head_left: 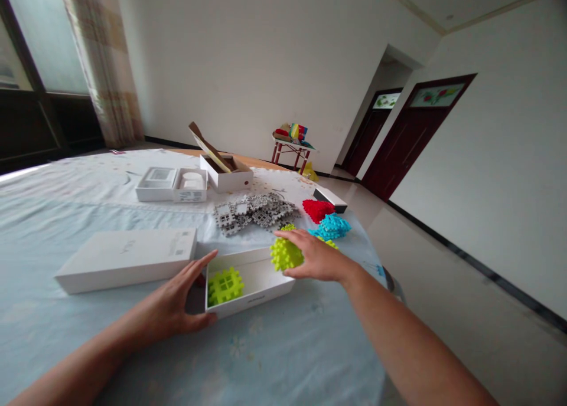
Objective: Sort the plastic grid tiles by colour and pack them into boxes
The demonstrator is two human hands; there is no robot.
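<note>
My right hand grips a stack of lime-green interlocking building tiles over the right end of an open white box. Inside that box, at its left end, lies another lime-green tile piece with square holes. My left hand spans the box's left end, thumb at the front corner and fingers along the far corner. More lime-green tiles show partly behind my right hand. Beyond it are a pile of blue tiles and a pile of red tiles.
A heap of grey tiles lies behind the box. A closed white box sits at left. Farther back are a two-part white box, an open box with raised lid and a black-and-white box. The table's right edge curves nearby.
</note>
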